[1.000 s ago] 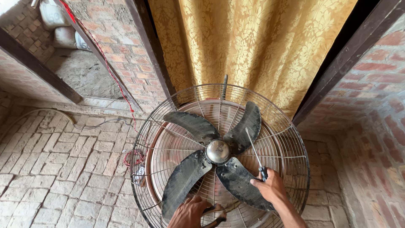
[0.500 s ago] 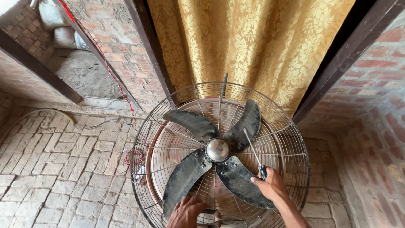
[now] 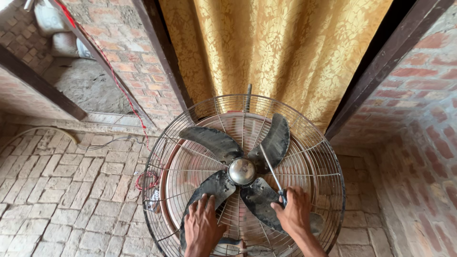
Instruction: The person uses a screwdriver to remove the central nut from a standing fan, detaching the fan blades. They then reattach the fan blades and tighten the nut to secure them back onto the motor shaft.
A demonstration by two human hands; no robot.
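Observation:
A large round fan lies face up on the brick floor, its wire guard circling several dusty dark blades and a shiny metal hub. My left hand lies flat, fingers spread, on the lower left blade near the guard's front edge. My right hand grips a screwdriver by its handle. The thin shaft slants up and left toward the hub, its tip close to the hub's right side.
A yellow patterned curtain hangs in a dark wooden doorway behind the fan. Brick walls rise on both sides. A red wire runs down the left wall to a small part beside the guard. Brick paving spreads to the left.
My left hand has come up from the guard's front edge and spread flat on the lower left blade. My right hand and the screwdriver have barely shifted.

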